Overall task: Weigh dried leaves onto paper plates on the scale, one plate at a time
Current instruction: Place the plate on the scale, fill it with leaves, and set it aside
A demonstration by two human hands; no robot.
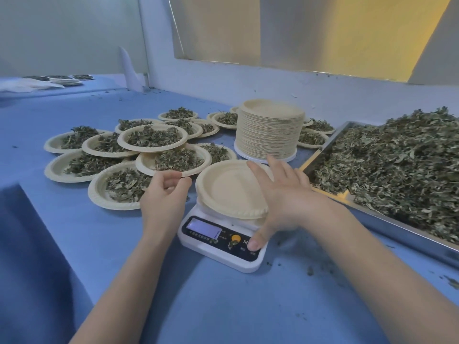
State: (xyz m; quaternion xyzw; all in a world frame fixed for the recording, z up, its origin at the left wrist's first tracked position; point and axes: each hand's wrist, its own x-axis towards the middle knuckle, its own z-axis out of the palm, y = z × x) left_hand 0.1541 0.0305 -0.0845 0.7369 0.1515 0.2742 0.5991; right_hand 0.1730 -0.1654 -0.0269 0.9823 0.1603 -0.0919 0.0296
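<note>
Head view: an empty paper plate (231, 187) sits on a small white scale (221, 240) at frame centre, on a blue table (74, 232). Right hand (280, 194) lies spread over the plate's right rim, grip wide, thumb pressing a scale button. Left hand (165, 192) hovers just left, fingers loosely curled, holding nothing. Dried leaves (387, 165) heap in a metal tray (397, 227) at right; they look light, brittle and crumbly, best pinched in loose tufts. Filled plates (151, 137) crowd the left and a stack of plates (269, 130) stands behind, leaving open room only along the lower frame.

Right thumb (254, 243) seemingly presses scale (223, 244) button.
</note>
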